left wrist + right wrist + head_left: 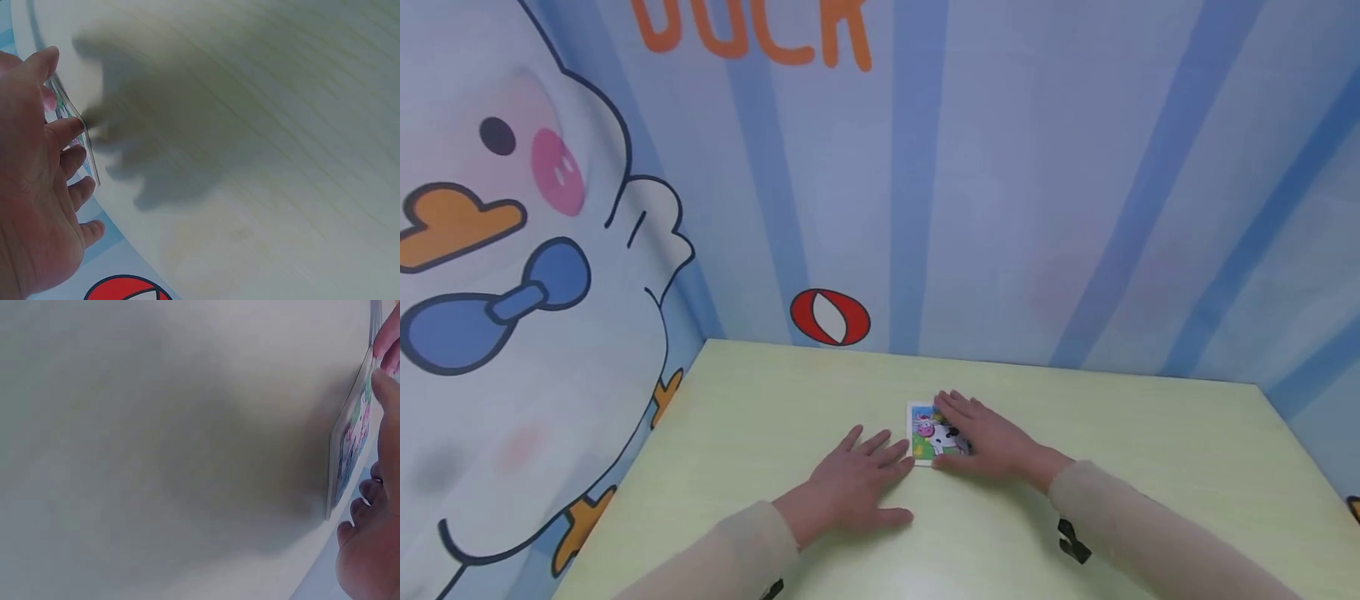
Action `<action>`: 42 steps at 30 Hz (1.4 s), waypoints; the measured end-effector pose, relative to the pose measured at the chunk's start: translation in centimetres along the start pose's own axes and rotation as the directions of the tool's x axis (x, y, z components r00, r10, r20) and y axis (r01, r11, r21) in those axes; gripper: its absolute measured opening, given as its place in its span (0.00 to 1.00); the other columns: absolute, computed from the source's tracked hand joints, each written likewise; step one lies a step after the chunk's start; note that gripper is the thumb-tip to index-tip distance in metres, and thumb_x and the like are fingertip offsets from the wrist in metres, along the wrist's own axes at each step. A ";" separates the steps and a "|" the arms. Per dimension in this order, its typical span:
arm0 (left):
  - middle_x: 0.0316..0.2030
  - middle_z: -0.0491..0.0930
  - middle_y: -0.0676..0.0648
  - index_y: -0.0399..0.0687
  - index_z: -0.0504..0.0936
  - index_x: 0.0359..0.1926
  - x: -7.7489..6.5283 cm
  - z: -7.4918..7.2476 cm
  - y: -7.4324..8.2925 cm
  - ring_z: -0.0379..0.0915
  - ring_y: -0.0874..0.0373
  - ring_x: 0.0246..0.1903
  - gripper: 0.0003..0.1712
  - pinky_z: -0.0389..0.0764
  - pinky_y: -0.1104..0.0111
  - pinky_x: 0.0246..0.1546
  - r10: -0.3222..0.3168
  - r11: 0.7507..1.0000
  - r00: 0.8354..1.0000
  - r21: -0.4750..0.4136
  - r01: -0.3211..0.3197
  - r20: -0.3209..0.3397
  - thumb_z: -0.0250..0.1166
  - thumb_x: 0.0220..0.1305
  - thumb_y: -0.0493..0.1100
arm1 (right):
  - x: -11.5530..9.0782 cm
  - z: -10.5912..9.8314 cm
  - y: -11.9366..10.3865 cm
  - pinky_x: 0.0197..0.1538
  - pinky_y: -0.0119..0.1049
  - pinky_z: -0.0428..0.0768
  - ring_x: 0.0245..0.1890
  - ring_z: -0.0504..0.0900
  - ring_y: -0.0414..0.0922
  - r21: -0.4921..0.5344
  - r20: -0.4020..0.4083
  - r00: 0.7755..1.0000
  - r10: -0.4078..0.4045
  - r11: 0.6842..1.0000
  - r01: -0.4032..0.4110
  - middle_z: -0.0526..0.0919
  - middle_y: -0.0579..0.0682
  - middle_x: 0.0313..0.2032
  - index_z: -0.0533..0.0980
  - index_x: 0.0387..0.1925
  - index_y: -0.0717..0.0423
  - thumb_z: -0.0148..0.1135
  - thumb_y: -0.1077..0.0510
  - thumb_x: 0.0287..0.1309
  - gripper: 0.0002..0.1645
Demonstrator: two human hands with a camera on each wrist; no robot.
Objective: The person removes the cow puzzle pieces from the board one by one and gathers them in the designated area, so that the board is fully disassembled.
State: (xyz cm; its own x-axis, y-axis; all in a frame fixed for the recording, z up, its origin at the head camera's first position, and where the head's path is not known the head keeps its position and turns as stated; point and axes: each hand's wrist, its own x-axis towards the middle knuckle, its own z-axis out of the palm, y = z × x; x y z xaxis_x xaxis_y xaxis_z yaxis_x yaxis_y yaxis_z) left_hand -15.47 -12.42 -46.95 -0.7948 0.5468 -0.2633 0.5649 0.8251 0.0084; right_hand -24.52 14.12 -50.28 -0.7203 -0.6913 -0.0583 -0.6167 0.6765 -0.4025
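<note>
The left hand (859, 487) spreads its grip apart, fingertips at the left edge of a cow picture card (931, 435). The card lies on the pale table (775, 392), partly covered by the right hand (996, 442), its grip also apart. Behind stands a blue striped backdrop (1007, 167).

My left hand (37, 181) at left edge, fingers apart, partly hiding the thin picture card (89, 164). Dark shadow (169, 137) on pale table (312, 156). Red-and-white shape (112, 290) on blue backdrop (112, 256), bottom.
</note>
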 end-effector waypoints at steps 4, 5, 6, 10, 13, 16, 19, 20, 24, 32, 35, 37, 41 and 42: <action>0.83 0.56 0.55 0.64 0.63 0.83 -0.1 -0.4 -0.4 0.48 0.51 0.84 0.46 0.47 0.45 0.81 0.007 1.000 1.000 -0.009 -0.007 0.001 0.51 0.73 0.78 | -0.3 1.0 -0.6 0.81 0.58 0.52 0.84 0.51 0.60 -0.018 -0.045 0.999 0.023 1.000 -0.024 0.53 0.59 0.84 0.53 0.84 0.61 0.63 0.32 0.71 0.58; 0.83 0.56 0.55 0.63 0.64 0.83 0.0 -0.4 -0.6 0.48 0.50 0.83 0.46 0.48 0.45 0.81 0.007 1.000 1.000 -0.013 -0.007 -0.003 0.51 0.73 0.77 | -0.3 1.2 -0.7 0.81 0.58 0.51 0.84 0.51 0.60 -0.019 -0.051 0.998 0.029 0.999 -0.030 0.54 0.60 0.84 0.54 0.84 0.61 0.63 0.32 0.71 0.57; 0.83 0.57 0.55 0.63 0.63 0.83 0.1 -0.5 -0.7 0.48 0.50 0.83 0.46 0.47 0.45 0.81 0.004 1.000 1.000 -0.021 -0.004 -0.005 0.52 0.73 0.77 | -0.3 1.3 -0.8 0.81 0.58 0.51 0.84 0.51 0.60 -0.020 -0.057 0.998 0.030 0.999 -0.031 0.54 0.60 0.84 0.54 0.84 0.62 0.63 0.33 0.72 0.56; 0.83 0.58 0.54 0.63 0.64 0.83 0.8 -0.7 -1.7 0.49 0.50 0.83 0.46 0.48 0.45 0.81 -0.019 0.998 1.000 -0.053 0.019 -0.015 0.54 0.73 0.77 | -0.2 1.6 -1.3 0.81 0.59 0.51 0.84 0.51 0.60 0.003 -0.079 0.996 0.035 0.999 -0.035 0.55 0.61 0.83 0.55 0.83 0.62 0.63 0.34 0.73 0.55; 0.83 0.59 0.53 0.63 0.64 0.83 1.5 -0.9 -2.3 0.49 0.49 0.83 0.46 0.48 0.44 0.81 -0.042 0.997 0.999 -0.071 0.040 -0.023 0.55 0.73 0.76 | 0.1 1.9 -1.7 0.81 0.59 0.51 0.83 0.51 0.60 0.029 -0.081 0.996 0.036 0.999 -0.033 0.55 0.61 0.83 0.56 0.83 0.62 0.62 0.35 0.73 0.53; 0.82 0.60 0.52 0.60 0.65 0.83 2.3 -1.3 -2.9 0.51 0.48 0.83 0.46 0.49 0.45 0.81 -0.062 0.994 0.997 -0.090 0.058 -0.037 0.58 0.73 0.75 | 0.3 2.1 -2.0 0.81 0.58 0.51 0.83 0.52 0.60 0.033 -0.080 0.996 0.039 0.999 -0.037 0.56 0.60 0.83 0.57 0.82 0.62 0.62 0.36 0.74 0.52; 0.82 0.61 0.51 0.59 0.65 0.83 3.1 -1.6 -3.5 0.52 0.48 0.82 0.46 0.50 0.45 0.81 -0.085 0.992 0.995 -0.101 0.080 -0.044 0.60 0.72 0.73 | 0.4 2.2 -2.2 0.81 0.57 0.52 0.83 0.53 0.60 0.032 -0.087 0.995 0.047 0.998 -0.044 0.56 0.60 0.83 0.58 0.82 0.61 0.62 0.36 0.74 0.50; 0.82 0.62 0.50 0.58 0.65 0.82 3.3 -1.7 -3.7 0.53 0.48 0.82 0.46 0.51 0.45 0.81 -0.090 0.991 0.995 -0.107 0.085 -0.048 0.62 0.72 0.72 | 0.4 2.2 -2.3 0.81 0.58 0.53 0.83 0.53 0.60 0.035 -0.089 0.995 0.048 0.998 -0.045 0.56 0.60 0.83 0.59 0.82 0.61 0.62 0.36 0.74 0.50; 0.79 0.66 0.48 0.56 0.68 0.81 4.2 -1.9 -4.4 0.56 0.47 0.81 0.46 0.53 0.45 0.80 -0.098 0.986 0.994 -0.144 0.089 -0.057 0.66 0.70 0.69 | 0.3 2.3 -2.5 0.81 0.58 0.55 0.83 0.54 0.61 0.044 -0.090 0.994 0.055 0.998 -0.052 0.57 0.61 0.82 0.59 0.82 0.61 0.62 0.37 0.74 0.49; 0.73 0.74 0.46 0.53 0.74 0.77 6.4 -1.6 -5.2 0.66 0.47 0.75 0.42 0.64 0.51 0.76 -0.102 0.969 0.990 -0.237 0.077 -0.094 0.73 0.68 0.62 | 0.4 2.8 -2.8 0.81 0.57 0.56 0.83 0.54 0.60 0.028 -0.097 0.994 0.052 0.998 -0.049 0.56 0.60 0.83 0.59 0.82 0.60 0.61 0.36 0.75 0.49; 0.71 0.76 0.46 0.52 0.77 0.75 7.0 -1.6 -5.3 0.69 0.47 0.73 0.39 0.67 0.51 0.75 -0.102 0.965 0.990 -0.250 0.075 -0.097 0.74 0.68 0.60 | 0.4 3.0 -3.0 0.80 0.57 0.56 0.83 0.54 0.59 0.026 -0.104 0.994 0.042 0.999 -0.040 0.57 0.60 0.83 0.59 0.82 0.60 0.61 0.37 0.75 0.48; 0.69 0.78 0.46 0.52 0.79 0.72 7.3 -1.7 -5.4 0.70 0.47 0.71 0.37 0.69 0.51 0.73 -0.102 0.963 0.990 -0.261 0.073 -0.098 0.75 0.67 0.59 | 0.4 3.0 -3.2 0.80 0.57 0.56 0.83 0.55 0.59 0.034 -0.114 0.993 0.037 0.999 -0.033 0.57 0.61 0.82 0.60 0.82 0.60 0.61 0.37 0.75 0.48; 0.66 0.80 0.46 0.52 0.83 0.69 7.6 -2.0 -5.4 0.72 0.47 0.68 0.33 0.71 0.51 0.71 -0.112 0.955 0.989 -0.286 0.080 -0.095 0.77 0.66 0.56 | 0.5 3.1 -3.4 0.80 0.56 0.56 0.82 0.56 0.59 0.035 -0.124 0.992 0.034 0.999 -0.030 0.57 0.61 0.82 0.60 0.81 0.60 0.61 0.37 0.75 0.48; 0.65 0.80 0.46 0.51 0.84 0.68 7.6 -2.0 -5.4 0.72 0.47 0.67 0.32 0.72 0.51 0.71 -0.113 0.953 0.989 -0.293 0.081 -0.096 0.77 0.66 0.55 | 0.6 3.1 -3.5 0.80 0.56 0.56 0.82 0.56 0.59 0.032 -0.125 0.992 0.034 0.999 -0.030 0.58 0.61 0.82 0.61 0.81 0.61 0.61 0.37 0.75 0.48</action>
State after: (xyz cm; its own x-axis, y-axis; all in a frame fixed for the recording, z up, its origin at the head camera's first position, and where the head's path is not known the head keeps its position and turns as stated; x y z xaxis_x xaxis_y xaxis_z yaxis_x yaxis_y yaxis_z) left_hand -25.03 -12.43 -47.03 -0.8713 0.4608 -0.1690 0.4089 0.8719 0.2696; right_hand -21.79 10.56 -51.72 -0.7749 -0.6306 0.0427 -0.5841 0.6887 -0.4296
